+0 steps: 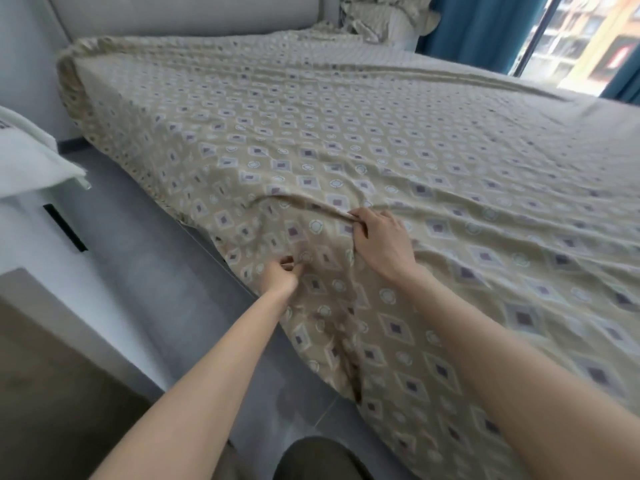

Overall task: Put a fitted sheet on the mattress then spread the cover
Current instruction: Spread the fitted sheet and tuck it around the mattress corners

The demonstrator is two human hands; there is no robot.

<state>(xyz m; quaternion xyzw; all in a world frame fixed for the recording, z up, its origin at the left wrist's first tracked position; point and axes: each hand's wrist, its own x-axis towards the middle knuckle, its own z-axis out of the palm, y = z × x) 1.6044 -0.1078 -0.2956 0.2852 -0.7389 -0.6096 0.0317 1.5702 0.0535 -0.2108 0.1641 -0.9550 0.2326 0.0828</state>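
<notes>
Head view: patterned sheet [346, 140] lies over most of the bed, beige with a diamond print, fairly flat on top. Its gathered hem wraps the head-end corner [71, 71] on your side, so I read it as the fitted sheet, part fitted. The mattress is hidden under it. The far side is not covered: a fold edge runs across and a paler strip [467, 69] shows beyond it; cannot tell if that is bare mattress or another layer. The near side hangs loose over the bed edge toward the floor [138, 271], not tucked. Your left hand [285, 271] is at that side edge, fingers curled, pinching the hanging cloth. Your right hand [381, 240] is on top just inside the edge, fingers closed on a raised ridge of the same sheet. The hands are near each other, likely so you can gather slack and work the hem down and under along this side. Judged stage: fitted-sheet step in hand, cover not yet spread. The next pull should come toward you without dragging the head corner off. Outward: padded headboard [173, 12]; heap of matching bedding [381, 15] at the far head corner, possibly the cover; blue curtain [485, 26] and bright window [588, 39]; white bedside cabinet [34, 230] at your left with white folded cloth [27, 157] on it; your knee [318, 459] at bottom.
</notes>
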